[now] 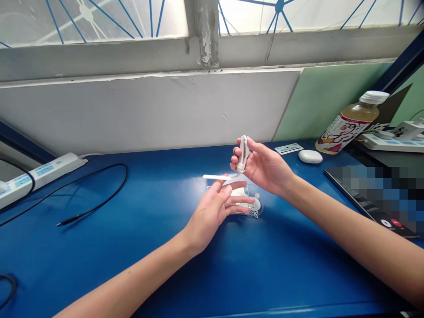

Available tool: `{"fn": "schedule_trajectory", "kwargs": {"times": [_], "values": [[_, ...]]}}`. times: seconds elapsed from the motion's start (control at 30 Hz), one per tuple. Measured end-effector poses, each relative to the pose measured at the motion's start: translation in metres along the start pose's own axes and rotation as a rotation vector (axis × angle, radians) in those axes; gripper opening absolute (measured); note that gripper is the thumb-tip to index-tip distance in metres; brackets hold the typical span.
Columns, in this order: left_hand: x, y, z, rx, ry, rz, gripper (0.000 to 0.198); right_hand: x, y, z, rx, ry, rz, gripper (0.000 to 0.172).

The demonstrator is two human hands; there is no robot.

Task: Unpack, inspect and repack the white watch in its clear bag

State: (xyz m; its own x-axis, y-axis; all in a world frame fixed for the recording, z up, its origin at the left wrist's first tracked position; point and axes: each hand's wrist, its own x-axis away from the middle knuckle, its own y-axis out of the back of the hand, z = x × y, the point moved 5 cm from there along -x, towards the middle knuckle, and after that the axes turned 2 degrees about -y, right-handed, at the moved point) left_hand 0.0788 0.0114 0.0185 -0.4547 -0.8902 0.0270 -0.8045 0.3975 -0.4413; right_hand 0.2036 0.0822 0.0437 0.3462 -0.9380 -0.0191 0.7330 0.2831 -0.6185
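Note:
My right hand (pixel 265 168) is closed around a white hinged piece (pixel 244 152), holding it upright between thumb and fingers above the blue table. From its lower end a thin flat white arm reaches out to the left. My left hand (pixel 212 212) is just below that arm, fingers stretched and apart, with one fingertip at or very near its underside; contact is unclear. Beneath the left fingers lies a clear plastic item (pixel 238 192) with white parts, partly hidden. A small metal chain (pixel 255 213) shows at its right end.
On the right are a white earbud case (pixel 310 156), a small printed card (pixel 289 149), a tilted drink bottle (pixel 347 123) and a dark phone or tablet (pixel 367 203). At left lie a white power strip (pixel 43 174) and a black cable (pixel 109 201). A wall stands behind.

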Motion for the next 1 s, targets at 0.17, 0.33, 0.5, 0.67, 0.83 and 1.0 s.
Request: {"fn": "schedule_trajectory", "kwargs": {"times": [0.17, 0.33, 0.5, 0.67, 0.83, 1.0], "values": [[-0.001, 0.002, -0.004, -0.129, -0.018, -0.046, 0.039, 0.008, -0.01, -0.003, 0.412, 0.076, 0.119, 0.024], [0.001, 0.002, 0.003, -0.203, 0.043, -0.005, 0.028, 0.014, -0.02, 0.0, 0.592, 0.166, 0.065, 0.017], [0.001, -0.002, 0.005, -0.148, 0.044, 0.069, 0.034, 0.012, -0.02, -0.008, 0.46, -0.006, 0.129, 0.016], [0.003, -0.006, 0.009, -0.184, 0.112, 0.133, 0.039, 0.015, -0.024, -0.014, 0.215, -0.284, 0.273, 0.024], [0.002, -0.005, 0.009, -0.171, 0.11, 0.113, 0.04, 0.02, -0.031, -0.007, 0.116, -0.285, 0.325, 0.026], [0.0, -0.002, 0.011, -0.128, 0.117, 0.036, 0.045, 0.018, -0.03, -0.006, 0.079, -0.291, 0.28, 0.017]]}}
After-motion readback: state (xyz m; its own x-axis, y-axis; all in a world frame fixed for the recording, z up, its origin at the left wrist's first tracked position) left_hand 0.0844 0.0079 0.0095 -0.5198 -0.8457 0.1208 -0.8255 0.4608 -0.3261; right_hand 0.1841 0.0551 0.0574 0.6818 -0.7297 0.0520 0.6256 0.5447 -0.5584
